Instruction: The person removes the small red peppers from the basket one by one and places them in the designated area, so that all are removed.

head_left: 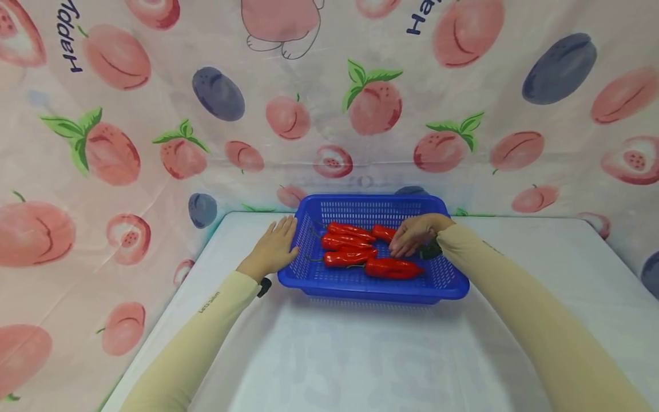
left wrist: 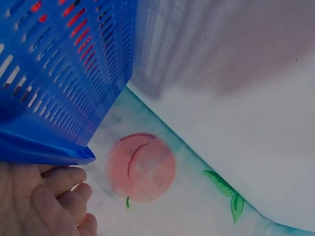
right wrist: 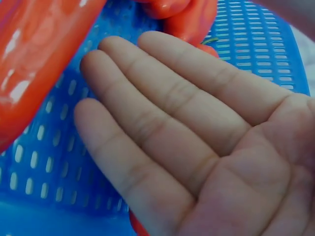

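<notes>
A blue plastic basket (head_left: 373, 294) with slotted walls holds several glossy red peppers (head_left: 395, 268), most of them lying toward its left and middle. My left hand (head_left: 273, 247) lies against the basket's left side. In the left wrist view its fingers (left wrist: 64, 182) are at the underside of the rim, loosely bent. Inside the basket's right half is my right hand (head_left: 412, 233), lowered among the peppers. The right wrist view shows that palm (right wrist: 241, 196) bare and its fingers extended, with one large pepper (right wrist: 44, 54) just beyond the fingertips. Its thumb is hidden there.
The basket stands on a white-covered table (head_left: 329, 355), near the back edge. Behind and to the left hangs a pink cloth (head_left: 319, 74) printed with peaches and dark plums. Both forearms reach in from the front, one on each side.
</notes>
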{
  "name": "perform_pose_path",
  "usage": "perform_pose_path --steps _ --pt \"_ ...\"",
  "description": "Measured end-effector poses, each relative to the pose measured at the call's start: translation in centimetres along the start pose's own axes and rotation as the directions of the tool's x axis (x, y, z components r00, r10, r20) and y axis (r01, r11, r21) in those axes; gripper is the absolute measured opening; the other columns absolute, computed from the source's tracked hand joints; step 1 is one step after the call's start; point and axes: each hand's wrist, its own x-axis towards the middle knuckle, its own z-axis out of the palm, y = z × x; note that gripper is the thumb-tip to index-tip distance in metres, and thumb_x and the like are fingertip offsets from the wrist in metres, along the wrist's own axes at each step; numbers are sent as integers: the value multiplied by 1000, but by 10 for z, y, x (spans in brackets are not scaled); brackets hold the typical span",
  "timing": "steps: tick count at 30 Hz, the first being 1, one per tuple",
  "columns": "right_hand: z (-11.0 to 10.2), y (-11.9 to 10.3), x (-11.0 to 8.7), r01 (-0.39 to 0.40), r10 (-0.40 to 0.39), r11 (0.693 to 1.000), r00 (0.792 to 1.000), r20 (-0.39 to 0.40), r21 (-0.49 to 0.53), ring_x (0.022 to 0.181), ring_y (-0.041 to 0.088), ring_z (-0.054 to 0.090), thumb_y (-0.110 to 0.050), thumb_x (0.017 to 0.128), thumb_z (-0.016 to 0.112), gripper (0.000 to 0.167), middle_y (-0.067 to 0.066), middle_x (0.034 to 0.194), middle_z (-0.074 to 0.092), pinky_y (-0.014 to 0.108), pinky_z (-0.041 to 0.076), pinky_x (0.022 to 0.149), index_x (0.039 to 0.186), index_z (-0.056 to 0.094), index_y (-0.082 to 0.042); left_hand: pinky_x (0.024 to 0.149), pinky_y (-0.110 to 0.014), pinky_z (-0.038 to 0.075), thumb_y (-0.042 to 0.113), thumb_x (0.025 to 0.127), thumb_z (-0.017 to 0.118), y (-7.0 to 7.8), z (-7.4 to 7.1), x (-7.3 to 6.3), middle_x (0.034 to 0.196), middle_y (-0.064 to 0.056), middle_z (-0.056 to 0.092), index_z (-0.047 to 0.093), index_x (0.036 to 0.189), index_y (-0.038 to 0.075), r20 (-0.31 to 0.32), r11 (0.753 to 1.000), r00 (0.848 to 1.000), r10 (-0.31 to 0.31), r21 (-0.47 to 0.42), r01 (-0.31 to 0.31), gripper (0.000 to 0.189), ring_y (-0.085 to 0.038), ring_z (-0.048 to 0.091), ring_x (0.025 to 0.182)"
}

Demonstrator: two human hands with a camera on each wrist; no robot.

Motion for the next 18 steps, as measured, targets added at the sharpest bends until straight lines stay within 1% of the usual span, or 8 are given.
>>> perform_pose_path --steps 5,9,14,18 --pt "2 2 2 -30 29 999 1000 -11 -33 118 24 59 -14 94 53 43 18 127 59 43 43 105 128 49 13 120 -49 11 23 93 45 2 -1 1 154 -24 19 17 146 -8 22 1000 1000 1 -1 -1 68 -37 14 145" --pt "3 4 4 -45 44 997 999 -9 -56 113 19 62 -15 93 55 42 13 123 64 40 45 103 126 53 11 120 -49 12 23 94 43 3 -1 1 154 -23 19 18 147 -7 34 1000 999 1 10 -1 66 -36 16 145" --pt "3 5 7 -59 59 996 998 -2 -69 111 18 62 -16 92 57 40 6 116 67 39 47 102 124 56 8 119 -49 13 24 94 44 2 0 -1 154 -22 22 19 147 -6 14 1000 1000 -2 8 2 66 -37 18 144" --pt "3 5 7 -62 63 995 998 13 -72 111 19 61 -14 91 58 32 1 110 67 41 46 102 117 62 4 119 -49 14 25 94 44 0 2 -1 154 -22 23 19 147 -5 -9 1000 1000 7 11 -7 67 -37 19 144"
